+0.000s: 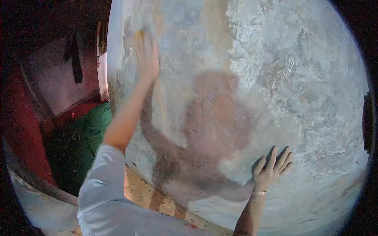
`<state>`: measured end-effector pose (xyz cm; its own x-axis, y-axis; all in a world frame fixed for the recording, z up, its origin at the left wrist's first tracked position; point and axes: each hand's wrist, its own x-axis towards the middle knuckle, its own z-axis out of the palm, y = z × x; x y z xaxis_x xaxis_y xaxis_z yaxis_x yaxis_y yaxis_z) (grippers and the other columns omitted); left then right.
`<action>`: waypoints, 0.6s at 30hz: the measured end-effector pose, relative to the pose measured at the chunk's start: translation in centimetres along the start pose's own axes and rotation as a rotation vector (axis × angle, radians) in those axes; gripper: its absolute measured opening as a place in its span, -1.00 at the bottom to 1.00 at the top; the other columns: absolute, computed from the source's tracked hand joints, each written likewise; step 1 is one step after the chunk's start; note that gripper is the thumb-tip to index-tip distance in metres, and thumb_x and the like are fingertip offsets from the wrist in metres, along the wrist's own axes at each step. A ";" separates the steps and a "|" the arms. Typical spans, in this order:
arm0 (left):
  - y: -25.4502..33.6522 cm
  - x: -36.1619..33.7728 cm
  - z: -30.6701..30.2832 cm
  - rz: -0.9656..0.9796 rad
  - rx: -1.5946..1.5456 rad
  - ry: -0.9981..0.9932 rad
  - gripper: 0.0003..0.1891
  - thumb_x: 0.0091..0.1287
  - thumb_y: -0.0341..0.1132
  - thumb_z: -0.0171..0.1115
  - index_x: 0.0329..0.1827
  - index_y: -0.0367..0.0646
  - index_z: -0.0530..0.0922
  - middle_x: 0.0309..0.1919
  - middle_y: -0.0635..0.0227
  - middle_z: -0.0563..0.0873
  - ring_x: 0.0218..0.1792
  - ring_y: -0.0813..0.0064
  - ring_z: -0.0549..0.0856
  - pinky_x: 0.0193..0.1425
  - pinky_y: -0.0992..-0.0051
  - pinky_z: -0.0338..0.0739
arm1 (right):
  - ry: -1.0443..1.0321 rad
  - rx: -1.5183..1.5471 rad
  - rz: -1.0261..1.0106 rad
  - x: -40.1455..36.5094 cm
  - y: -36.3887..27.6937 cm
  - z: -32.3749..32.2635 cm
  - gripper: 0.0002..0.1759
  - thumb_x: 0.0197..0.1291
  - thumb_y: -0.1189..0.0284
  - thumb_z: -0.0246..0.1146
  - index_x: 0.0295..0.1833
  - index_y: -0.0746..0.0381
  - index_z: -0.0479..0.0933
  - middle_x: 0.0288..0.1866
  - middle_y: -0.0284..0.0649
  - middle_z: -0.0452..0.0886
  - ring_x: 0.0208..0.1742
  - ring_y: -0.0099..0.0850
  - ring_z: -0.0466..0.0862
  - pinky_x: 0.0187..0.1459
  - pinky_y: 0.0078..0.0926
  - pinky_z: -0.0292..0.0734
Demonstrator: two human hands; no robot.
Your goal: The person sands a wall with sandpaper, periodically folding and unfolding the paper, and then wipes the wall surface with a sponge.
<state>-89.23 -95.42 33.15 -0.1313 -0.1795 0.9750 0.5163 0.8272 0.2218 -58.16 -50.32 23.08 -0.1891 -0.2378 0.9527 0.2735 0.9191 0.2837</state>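
Observation:
A large pale blue-grey wall with patchy, rough plaster or paint fills most of the head view. High on its left side, my left hand lies against the surface, slightly blurred, with something small and yellowish at its fingertips that I cannot make out. Lower right, my right hand rests on the wall with its fingers spread and nothing in it; a thin band circles that wrist. My shadow falls on the wall between the two hands.
At the left is a darker area with a red surface, green cloth and a dark hanging item. A speckled tan ledge or floor strip runs along the wall's foot.

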 end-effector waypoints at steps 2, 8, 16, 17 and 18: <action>-3.0 12.5 1.8 -0.350 -0.218 0.026 -0.33 0.69 0.00 -0.25 0.78 -0.04 -0.03 0.77 0.15 -0.05 0.73 -0.12 -0.10 0.78 0.01 -0.23 | -0.015 0.004 0.018 0.1 -0.2 -0.2 -0.49 0.54 0.15 0.04 0.41 0.13 0.61 0.65 0.12 0.33 0.71 0.05 0.21 0.71 0.12 -0.12; 7.5 7.7 0.8 0.050 0.117 -0.054 -0.34 0.69 0.00 -0.26 0.79 0.01 -0.04 0.77 0.12 -0.06 0.73 -0.08 -0.09 0.77 -0.03 -0.22 | -0.031 -0.023 0.029 -0.4 -0.4 -0.2 -0.49 0.52 0.16 0.06 0.40 0.16 0.61 0.65 0.16 0.31 0.69 0.14 0.23 0.69 0.20 -0.12; 7.4 -8.2 -1.9 0.065 -0.049 -0.237 -0.28 0.60 -0.10 -0.04 0.76 -0.13 0.06 0.73 -0.18 -0.10 0.72 -0.26 -0.15 0.71 -0.28 -0.29 | -0.023 -0.051 0.008 0.0 -0.7 -0.2 -0.47 0.57 0.16 0.01 0.47 0.16 0.54 0.65 0.17 0.30 0.70 0.11 0.21 0.67 0.16 -0.06; 6.0 -2.1 -0.3 0.149 0.014 -0.087 -0.29 0.60 -0.09 -0.05 0.75 -0.14 0.07 0.72 -0.18 -0.08 0.70 -0.33 -0.13 0.70 -0.29 -0.25 | -0.031 -0.047 0.017 -0.1 -0.5 -0.2 -0.48 0.56 0.16 0.01 0.46 0.14 0.56 0.65 0.16 0.30 0.71 0.10 0.20 0.68 0.17 -0.07; 5.9 4.5 0.2 0.136 -0.059 0.040 -0.31 0.63 -0.05 -0.12 0.75 -0.11 0.08 0.72 -0.18 -0.06 0.70 -0.32 -0.12 0.69 -0.29 -0.21 | -0.027 -0.065 0.007 -0.1 -0.5 -0.1 -0.48 0.56 0.16 0.01 0.45 0.15 0.56 0.65 0.18 0.31 0.70 0.11 0.23 0.68 0.16 -0.08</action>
<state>-86.93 -91.22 38.81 -0.0236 -0.0900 0.9957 0.5757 0.8130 0.0871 -58.15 -50.78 22.87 -0.2125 -0.2221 0.9516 0.3357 0.8980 0.2846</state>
